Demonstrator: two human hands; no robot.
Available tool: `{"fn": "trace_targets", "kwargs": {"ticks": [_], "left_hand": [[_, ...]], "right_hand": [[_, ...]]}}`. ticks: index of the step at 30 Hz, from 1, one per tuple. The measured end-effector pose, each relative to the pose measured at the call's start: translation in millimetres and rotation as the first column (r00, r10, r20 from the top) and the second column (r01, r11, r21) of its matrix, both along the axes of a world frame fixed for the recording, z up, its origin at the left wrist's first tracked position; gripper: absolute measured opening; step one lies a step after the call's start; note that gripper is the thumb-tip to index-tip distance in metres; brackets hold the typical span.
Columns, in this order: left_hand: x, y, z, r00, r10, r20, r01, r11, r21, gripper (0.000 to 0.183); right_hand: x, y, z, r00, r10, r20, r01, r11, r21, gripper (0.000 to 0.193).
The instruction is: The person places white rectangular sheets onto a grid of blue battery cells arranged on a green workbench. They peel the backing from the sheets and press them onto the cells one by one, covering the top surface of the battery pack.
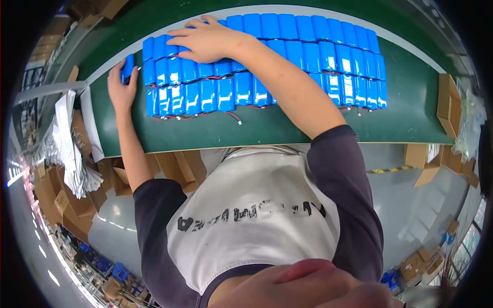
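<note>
Left hand (121, 87) grips one blue shrink-wrapped cylindrical battery pack (128, 66) at the green bench's (421, 110) left edge; right hand (208, 40) lies flat, fingers spread, on the battery pack rows (318, 56) beside it.

Operator kit: white tee (257, 205), dark raglan sleeves (349, 174) ending above elbow, dark collar trim, smudged black print across chest. Forearms bare, both hands ungloved, no watch or rings visible.
</note>
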State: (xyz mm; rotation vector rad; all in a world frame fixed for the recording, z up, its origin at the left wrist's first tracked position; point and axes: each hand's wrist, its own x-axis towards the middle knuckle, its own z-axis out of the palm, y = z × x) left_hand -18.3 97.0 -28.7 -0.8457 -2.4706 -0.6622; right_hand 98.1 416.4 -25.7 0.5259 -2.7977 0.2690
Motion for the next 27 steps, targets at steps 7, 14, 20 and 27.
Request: {"fn": "trace_targets", "kwargs": {"ticks": [7,14,20,27], "left_hand": [[12,23,-7,0.999,-0.051,-0.005,0.051,0.992,0.113,0.033],[45,4,-5,0.999,0.022,-0.029,-0.019,0.996,0.088,0.034],[82,2,2,0.999,0.018,0.029,-0.020,0.997,0.076,0.035],[63,-33,-3,0.998,0.026,0.062,-0.021,0.996,-0.084,0.044]], "right_hand": [[-8,4,-3,0.983,0.137,-0.124,-0.148,0.985,-0.086,0.046],[0,-1,8,0.989,0.149,0.005,-0.147,0.981,-0.127,0.047],[-1,2,10,0.991,0.130,0.001,-0.130,0.985,-0.117,0.046],[2,-2,14,0.991,0.136,0.008,-0.134,0.983,-0.129,0.047]]}}
